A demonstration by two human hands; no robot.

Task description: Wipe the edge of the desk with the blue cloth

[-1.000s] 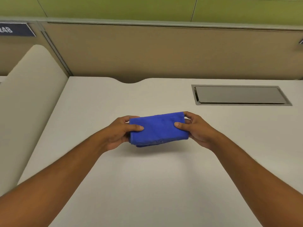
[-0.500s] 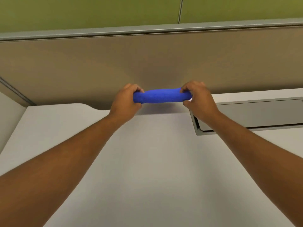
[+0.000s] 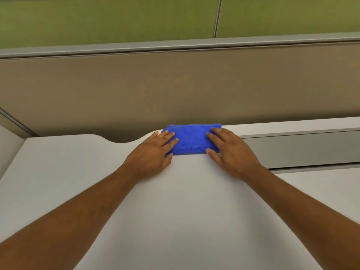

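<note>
blue cloth (image 3: 191, 139) flat under both hands' fingers at desk (image 3: 175, 211) edge.

A tan fabric partition panel (image 3: 175, 90) is seen standing upright, capped by a grey metal rail (image 3: 175, 48). Above the rail, green wall panels (image 3: 109, 18) are divided by a thin vertical seam. A grey recessed cable tray (image 3: 303, 148) is set at the right.

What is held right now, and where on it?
The blue cloth, pressed flat on the desk: left hand on its left end, right hand on its right end.
</note>
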